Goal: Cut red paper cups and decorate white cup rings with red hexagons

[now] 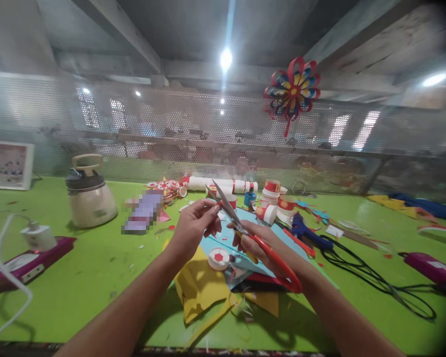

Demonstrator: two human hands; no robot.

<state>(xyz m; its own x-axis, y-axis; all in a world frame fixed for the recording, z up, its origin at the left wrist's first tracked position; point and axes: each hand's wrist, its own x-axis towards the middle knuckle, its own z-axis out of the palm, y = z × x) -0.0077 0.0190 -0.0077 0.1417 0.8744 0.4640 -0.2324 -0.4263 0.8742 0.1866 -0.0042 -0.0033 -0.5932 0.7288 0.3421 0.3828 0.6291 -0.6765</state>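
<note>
My right hand (254, 238) grips a pair of scissors (228, 208) with long metal blades and orange-red handles. The blades point up and to the left, slightly parted. Close to them, the fingers of my left hand (195, 225) are pinched together at a small red piece (219, 204), mostly hidden by the fingertips. Below the hands lie a round white disc with a red centre (218, 258), yellow paper (200, 285) and a light blue sheet (213, 243).
Paper cups (266, 213), a white tube (208, 184) and red-white cutouts (167, 186) stand at the back. A blue glue gun (306, 230) with a black cord lies right. Left are a jug (91, 198) and a power strip (37, 263). A paper flower (293, 91) hangs above.
</note>
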